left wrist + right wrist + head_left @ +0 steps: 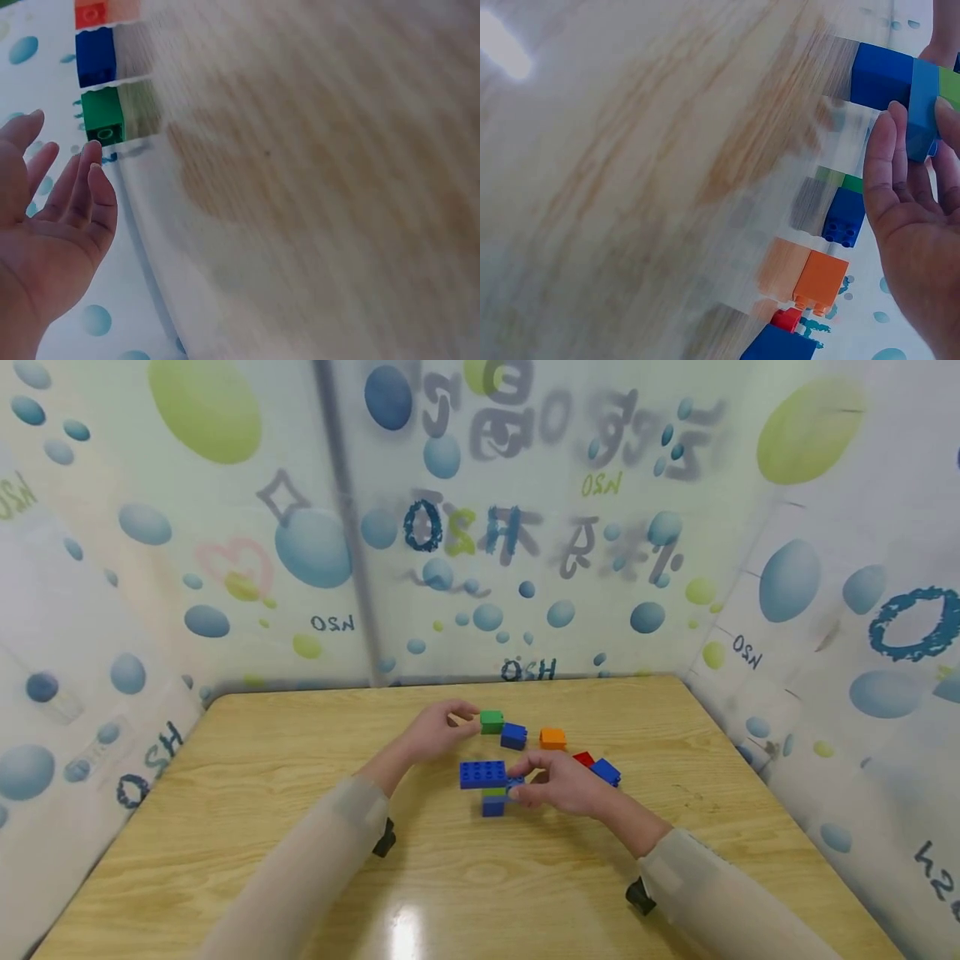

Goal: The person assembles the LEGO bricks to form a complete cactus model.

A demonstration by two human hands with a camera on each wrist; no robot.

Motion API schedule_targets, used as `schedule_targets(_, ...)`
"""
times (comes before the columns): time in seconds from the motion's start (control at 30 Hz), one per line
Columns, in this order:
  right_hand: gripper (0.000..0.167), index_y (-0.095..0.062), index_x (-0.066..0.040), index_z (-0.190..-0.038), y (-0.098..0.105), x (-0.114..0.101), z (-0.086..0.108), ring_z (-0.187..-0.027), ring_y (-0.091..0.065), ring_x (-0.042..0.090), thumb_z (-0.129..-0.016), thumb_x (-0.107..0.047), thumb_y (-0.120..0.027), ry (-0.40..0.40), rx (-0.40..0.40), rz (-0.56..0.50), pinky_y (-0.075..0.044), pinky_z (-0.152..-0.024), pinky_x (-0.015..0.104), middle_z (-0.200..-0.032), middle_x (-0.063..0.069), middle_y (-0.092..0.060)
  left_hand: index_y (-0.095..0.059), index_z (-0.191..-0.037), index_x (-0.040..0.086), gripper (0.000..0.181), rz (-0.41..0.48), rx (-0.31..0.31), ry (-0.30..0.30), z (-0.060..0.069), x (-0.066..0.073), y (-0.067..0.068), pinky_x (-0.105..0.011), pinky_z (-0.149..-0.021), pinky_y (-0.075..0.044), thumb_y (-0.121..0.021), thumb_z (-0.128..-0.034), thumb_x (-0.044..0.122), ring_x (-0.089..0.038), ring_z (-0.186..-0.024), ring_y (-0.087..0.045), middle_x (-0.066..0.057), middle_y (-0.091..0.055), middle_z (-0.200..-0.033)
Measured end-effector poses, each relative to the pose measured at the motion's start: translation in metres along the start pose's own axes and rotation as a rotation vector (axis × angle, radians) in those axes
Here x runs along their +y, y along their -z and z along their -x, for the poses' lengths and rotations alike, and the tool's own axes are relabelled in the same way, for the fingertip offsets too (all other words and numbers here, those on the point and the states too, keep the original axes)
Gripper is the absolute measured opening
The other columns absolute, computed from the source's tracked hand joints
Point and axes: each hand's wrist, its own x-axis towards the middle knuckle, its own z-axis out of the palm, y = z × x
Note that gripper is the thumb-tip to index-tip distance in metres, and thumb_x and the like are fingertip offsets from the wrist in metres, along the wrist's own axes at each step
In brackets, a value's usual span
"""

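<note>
A small stack of toy building bricks stands mid-table, with a dark blue brick (492, 807) at the bottom, a lime green brick (493, 792) above it and a long blue brick (482, 774) on top, overhanging to the left. On the stack's right side, my right hand (566, 783) pinches a lighter blue brick (922, 105) between thumb and fingers; its joint with the stack is partly hidden. Behind the stack, my left hand (441, 731) has loosely bent fingers beside a green brick (491, 722). In the left wrist view, that hand (56, 232) holds nothing.
Right of the green brick lie a blue brick (513, 736) and an orange brick (552, 739). A red brick (583, 759) and another blue brick (606, 772) lie just beyond the right hand. Patterned walls (480, 635) border the wooden table (300, 727) behind and on both sides.
</note>
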Motion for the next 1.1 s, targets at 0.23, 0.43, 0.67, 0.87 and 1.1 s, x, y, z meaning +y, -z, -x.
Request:
schedule_targets(0.23, 0.031, -0.07, -0.005, -0.131, 0.001, 0.0, 0.0, -0.099, -0.079, 0.026, -0.106, -0.023, -0.075, -0.005, 0.006, 0.005, -0.067, -0.091, 0.041, -0.129, 0.012, -0.071, -0.061, -0.155, 0.013, 0.052, -0.058, -0.024, -0.01, -0.022, -0.004, -0.004, -0.053, -0.113, -0.057, -0.071, -0.1083, 0.032, -0.038, -0.131, -0.067, -0.017, -0.063, -0.154)
schedule_targets(0.43, 0.031, -0.07, -0.006, -0.131, 0.001, 0.001, 0.0, -0.1, -0.079, 0.026, -0.106, -0.023, -0.075, -0.007, 0.005, 0.003, -0.067, -0.091, 0.042, -0.13, 0.011, -0.071, -0.06, -0.157, 0.016, 0.055, -0.081, -0.026, -0.004, -0.034, -0.008, -0.008, -0.056, -0.12, -0.051, -0.073, -0.1073, 0.034, -0.039, -0.138, -0.063, -0.015, -0.063, -0.155)
schedule_targets(0.67, 0.032, -0.07, -0.006, -0.132, 0.003, 0.0, 0.001, -0.101, -0.079, 0.026, -0.107, -0.023, -0.075, -0.004, 0.002, -0.003, -0.067, -0.092, 0.042, -0.13, 0.011, -0.071, -0.064, -0.154, 0.017, 0.05, -0.134, -0.029, -0.032, -0.042, -0.005, -0.016, -0.056, -0.126, -0.046, -0.074, -0.107, 0.032, -0.034, -0.147, -0.057, -0.012, -0.066, -0.152)
schedule_targets(0.87, 0.033, -0.07, -0.005, -0.133, 0.002, 0.0, 0.001, -0.099, -0.078, 0.023, -0.106, -0.024, -0.075, -0.003, 0.004, -0.006, -0.067, -0.092, 0.041, -0.13, 0.011, -0.071, -0.069, -0.147, 0.017, 0.04, -0.127, -0.012, -0.003, -0.041, -0.003, -0.02, -0.053, -0.121, -0.05, -0.072, -0.1086, 0.026, -0.031, -0.138, -0.062, -0.009, -0.071, -0.143)
schedule_targets(1.1, 0.033, -0.07, -0.005, -0.134, 0.001, 0.0, 0.001, -0.1, -0.079, 0.028, -0.106, -0.023, -0.075, -0.005, 0.001, -0.003, -0.067, -0.092, 0.042, -0.13, 0.011, -0.071, -0.071, -0.141, 0.014, 0.036, -0.023, 0.004, 0.028, -0.03, -0.006, -0.013, -0.043, -0.102, -0.062, -0.074, -0.1066, 0.022, -0.03, -0.123, -0.069, -0.012, -0.07, -0.14)
